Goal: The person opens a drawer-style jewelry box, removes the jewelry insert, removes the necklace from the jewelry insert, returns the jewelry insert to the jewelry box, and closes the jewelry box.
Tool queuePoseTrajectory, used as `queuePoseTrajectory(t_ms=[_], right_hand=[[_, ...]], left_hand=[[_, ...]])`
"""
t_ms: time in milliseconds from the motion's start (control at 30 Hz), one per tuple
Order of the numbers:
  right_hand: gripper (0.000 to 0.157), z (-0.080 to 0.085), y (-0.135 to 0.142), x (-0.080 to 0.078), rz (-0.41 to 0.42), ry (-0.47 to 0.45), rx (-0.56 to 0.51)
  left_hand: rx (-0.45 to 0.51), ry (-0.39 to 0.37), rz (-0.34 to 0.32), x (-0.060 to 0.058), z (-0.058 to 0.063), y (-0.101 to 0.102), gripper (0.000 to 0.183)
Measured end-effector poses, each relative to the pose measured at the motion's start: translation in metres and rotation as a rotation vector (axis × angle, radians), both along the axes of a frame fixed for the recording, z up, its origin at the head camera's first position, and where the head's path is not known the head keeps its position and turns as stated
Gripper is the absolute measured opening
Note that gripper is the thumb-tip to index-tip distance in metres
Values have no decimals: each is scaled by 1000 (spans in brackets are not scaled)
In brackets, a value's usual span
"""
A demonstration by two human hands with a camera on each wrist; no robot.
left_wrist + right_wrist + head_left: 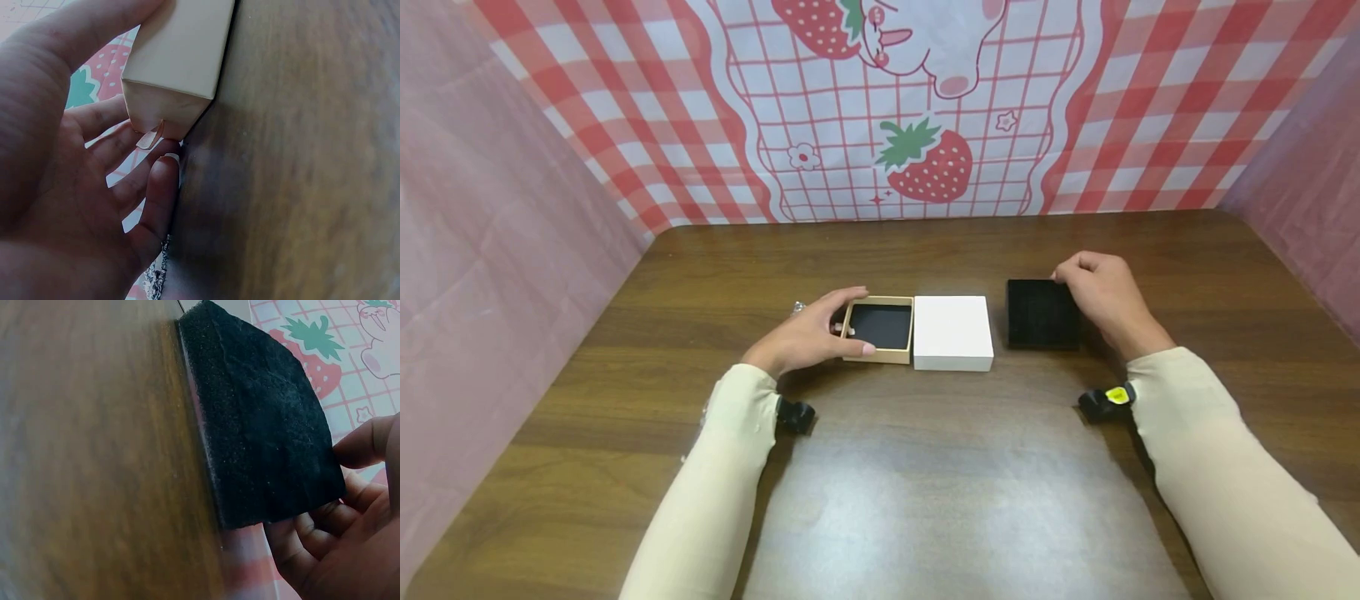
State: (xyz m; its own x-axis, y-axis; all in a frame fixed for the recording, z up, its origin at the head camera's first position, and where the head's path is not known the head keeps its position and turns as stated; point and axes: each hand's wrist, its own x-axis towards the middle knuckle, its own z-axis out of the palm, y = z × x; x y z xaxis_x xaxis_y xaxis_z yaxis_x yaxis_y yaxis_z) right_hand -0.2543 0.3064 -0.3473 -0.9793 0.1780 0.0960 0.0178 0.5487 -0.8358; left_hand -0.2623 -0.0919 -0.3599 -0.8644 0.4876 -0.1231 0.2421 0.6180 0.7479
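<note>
My left hand (808,333) grips a small tan open box (895,356), thumb along its near wall and index finger at its far wall. The box has a dark inside and a small ribbon tab (151,136) on its left end, toward the palm. At the right, my right hand (1105,300) pinches a black square foam pad (1041,315) by its far right corner. In the right wrist view the pad (269,425) looks thick and stands close over the table. Between the hands sits a white box lid (952,327), right beside the tan box.
A silvery chain (156,269) lies just left of the left hand. The wooden table (940,467) runs up to a cloth (925,108) printed with strawberries and checks at the back. Pink cloth (497,250) hangs at both sides.
</note>
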Motion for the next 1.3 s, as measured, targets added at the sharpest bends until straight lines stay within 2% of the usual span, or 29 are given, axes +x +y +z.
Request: queuePoseTrajectory(t_ms=[700, 1300], right_hand=[[32, -3, 0, -1, -18, -29, -32], [38, -3, -2, 2, 0, -20, -49]], left_hand=[[4, -24, 12, 0, -1, 0, 94], [47, -34, 8, -2, -2, 0, 93]])
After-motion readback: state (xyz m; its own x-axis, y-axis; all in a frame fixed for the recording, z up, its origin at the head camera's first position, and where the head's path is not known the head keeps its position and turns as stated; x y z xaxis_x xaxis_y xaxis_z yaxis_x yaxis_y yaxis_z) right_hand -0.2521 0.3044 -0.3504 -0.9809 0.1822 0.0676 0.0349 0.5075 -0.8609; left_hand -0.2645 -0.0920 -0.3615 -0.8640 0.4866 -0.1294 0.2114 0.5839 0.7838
